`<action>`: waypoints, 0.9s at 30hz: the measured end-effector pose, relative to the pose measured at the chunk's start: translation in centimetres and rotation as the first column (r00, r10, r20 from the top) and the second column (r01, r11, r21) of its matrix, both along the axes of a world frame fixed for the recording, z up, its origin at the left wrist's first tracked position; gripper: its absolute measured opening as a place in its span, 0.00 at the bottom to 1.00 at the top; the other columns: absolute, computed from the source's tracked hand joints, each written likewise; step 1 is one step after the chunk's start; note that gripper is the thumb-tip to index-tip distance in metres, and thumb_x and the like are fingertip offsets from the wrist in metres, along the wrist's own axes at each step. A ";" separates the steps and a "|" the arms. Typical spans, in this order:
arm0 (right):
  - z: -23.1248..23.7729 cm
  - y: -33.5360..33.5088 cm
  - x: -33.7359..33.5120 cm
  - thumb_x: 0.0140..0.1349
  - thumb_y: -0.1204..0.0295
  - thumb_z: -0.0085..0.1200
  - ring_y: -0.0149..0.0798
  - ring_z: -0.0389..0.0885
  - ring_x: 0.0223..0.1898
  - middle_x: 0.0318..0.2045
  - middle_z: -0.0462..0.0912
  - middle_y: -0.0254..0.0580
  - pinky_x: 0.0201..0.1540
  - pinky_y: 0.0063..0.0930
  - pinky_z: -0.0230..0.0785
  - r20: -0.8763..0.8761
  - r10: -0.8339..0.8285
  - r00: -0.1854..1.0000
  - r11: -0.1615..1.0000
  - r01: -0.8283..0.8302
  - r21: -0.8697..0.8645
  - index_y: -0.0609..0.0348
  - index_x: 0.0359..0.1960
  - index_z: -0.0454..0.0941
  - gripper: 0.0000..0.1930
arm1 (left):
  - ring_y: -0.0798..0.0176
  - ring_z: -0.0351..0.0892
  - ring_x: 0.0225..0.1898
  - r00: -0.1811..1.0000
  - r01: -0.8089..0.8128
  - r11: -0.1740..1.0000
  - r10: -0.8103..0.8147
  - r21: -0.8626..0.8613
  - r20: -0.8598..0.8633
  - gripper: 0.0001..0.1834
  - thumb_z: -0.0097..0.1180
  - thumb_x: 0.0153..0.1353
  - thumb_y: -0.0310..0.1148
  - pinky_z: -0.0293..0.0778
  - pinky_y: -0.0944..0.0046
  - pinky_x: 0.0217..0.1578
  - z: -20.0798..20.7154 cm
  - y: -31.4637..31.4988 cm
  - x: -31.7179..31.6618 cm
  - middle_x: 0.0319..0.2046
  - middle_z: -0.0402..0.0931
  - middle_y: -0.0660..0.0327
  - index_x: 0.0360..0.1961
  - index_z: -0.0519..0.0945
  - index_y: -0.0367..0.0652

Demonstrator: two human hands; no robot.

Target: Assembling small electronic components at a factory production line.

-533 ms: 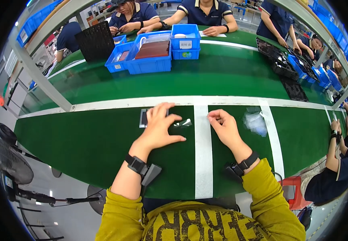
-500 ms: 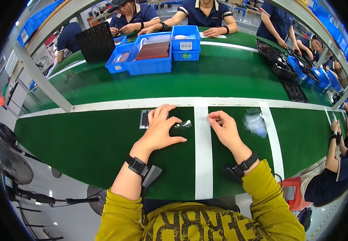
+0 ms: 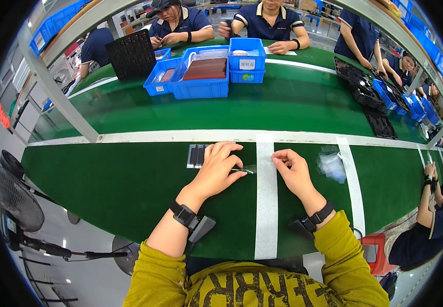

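My left hand is over the green mat, thumb and index finger closing round a small shiny piece of clear film. Its far fingers partly cover a flat clear sheet with dark strips. My right hand is held in a pinch at the right edge of a white tape band. Whatever lies between its fingertips, if anything, is too small to make out. Right of that hand is a loose pile of clear film pieces.
Beyond a white rail stand blue bins, one with brown flat pieces. Black molded trays lie at the far right. Co-workers sit and stand across the bench. A fan is at the left, a red stool at lower right.
My left thumb and index finger have drawn together on the clear film. My right hand stays pinched. The whole view has shifted slightly, so the bench appears further right and lower.
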State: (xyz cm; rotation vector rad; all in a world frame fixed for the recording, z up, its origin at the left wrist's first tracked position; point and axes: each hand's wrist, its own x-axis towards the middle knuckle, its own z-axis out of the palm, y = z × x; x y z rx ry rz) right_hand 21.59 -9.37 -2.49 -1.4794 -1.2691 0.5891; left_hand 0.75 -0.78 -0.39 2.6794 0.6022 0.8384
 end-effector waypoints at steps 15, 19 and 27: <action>1.0 -0.9 -1.2 0.57 0.77 0.52 0.28 0.80 0.33 0.28 0.80 0.40 0.35 0.18 0.71 -0.409 0.338 0.848 0.900 -0.418 -0.123 0.69 0.34 0.74 0.06 | 0.62 0.75 0.32 0.986 0.153 0.988 -0.151 -0.026 0.067 0.09 0.61 0.49 0.31 0.63 0.63 0.39 0.1 -2.1 1.5 0.29 0.76 0.63 0.30 0.75 0.42; 1.5 -0.9 -1.2 0.57 0.77 0.52 0.24 0.78 0.29 0.27 0.80 0.38 0.30 0.15 0.69 -0.338 0.364 0.868 0.892 -0.429 -0.142 0.67 0.35 0.74 0.06 | 0.63 0.75 0.32 0.989 0.125 0.991 -0.122 -0.044 0.084 0.10 0.62 0.48 0.32 0.61 0.64 0.41 0.1 -2.1 1.4 0.29 0.77 0.64 0.31 0.76 0.43; 1.5 -0.9 -1.1 0.56 0.77 0.52 0.21 0.75 0.25 0.24 0.81 0.36 0.26 0.14 0.64 -0.326 0.327 0.887 0.897 -0.401 -0.189 0.65 0.32 0.75 0.04 | 0.65 0.71 0.35 0.991 0.096 0.995 -0.098 0.024 0.087 0.12 0.63 0.45 0.31 0.57 0.60 0.45 0.2 -1.8 1.1 0.31 0.72 0.66 0.32 0.75 0.45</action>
